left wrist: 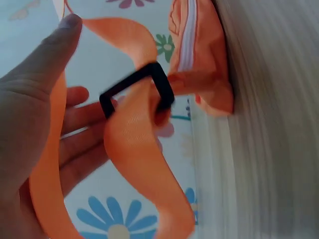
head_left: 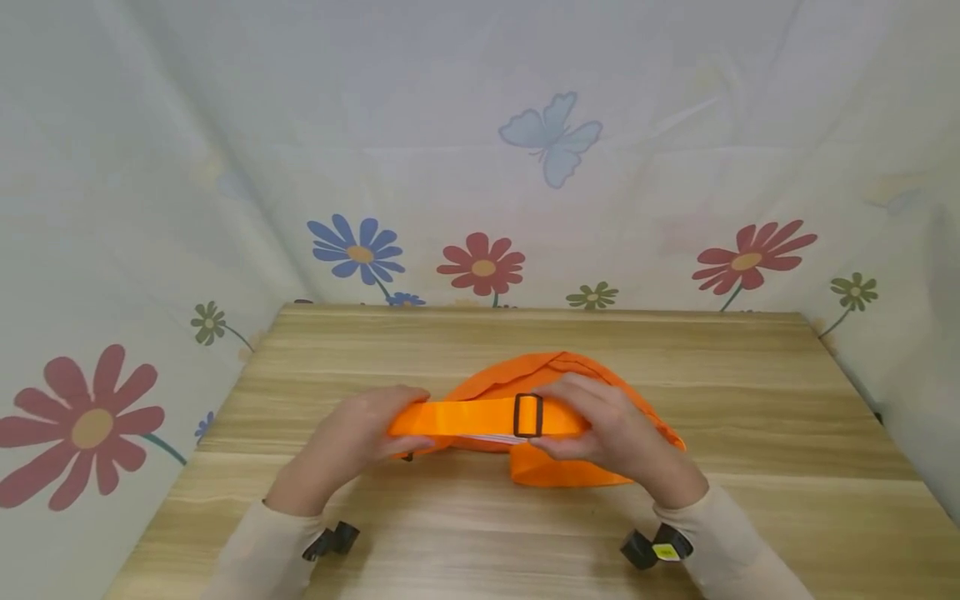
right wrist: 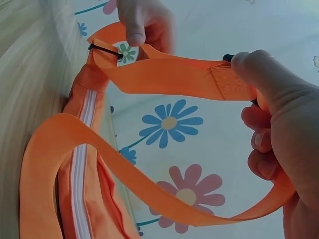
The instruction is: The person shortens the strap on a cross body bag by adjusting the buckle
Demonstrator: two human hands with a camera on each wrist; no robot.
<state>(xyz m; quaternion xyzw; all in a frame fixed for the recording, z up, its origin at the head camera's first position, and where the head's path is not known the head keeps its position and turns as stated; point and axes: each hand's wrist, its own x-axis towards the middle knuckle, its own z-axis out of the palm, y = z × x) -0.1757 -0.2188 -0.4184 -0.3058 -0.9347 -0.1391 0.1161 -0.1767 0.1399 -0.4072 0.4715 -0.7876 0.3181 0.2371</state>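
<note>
An orange waist bag (head_left: 540, 379) with a white zipper (right wrist: 79, 174) lies on the wooden table, its wide orange strap (head_left: 465, 418) raised in front of it. My left hand (head_left: 363, 429) holds the strap at its left bend, thumb on the near side and fingers behind. At the right, my right hand (head_left: 611, 421) pinches the strap beside a black slide buckle (head_left: 517, 416), thumb below and fingers above. A second black buckle (left wrist: 163, 87) sits on the strap close to the bag's left end. Another stretch of strap (right wrist: 149, 191) hangs in a loop below the right hand.
The wooden table (head_left: 750, 400) reaches back to a pale curtain (head_left: 420, 100) printed with flowers and a butterfly. More of this cloth stands along the left and right sides. Black devices (head_left: 341, 537) are strapped at both wrists, over light sleeves.
</note>
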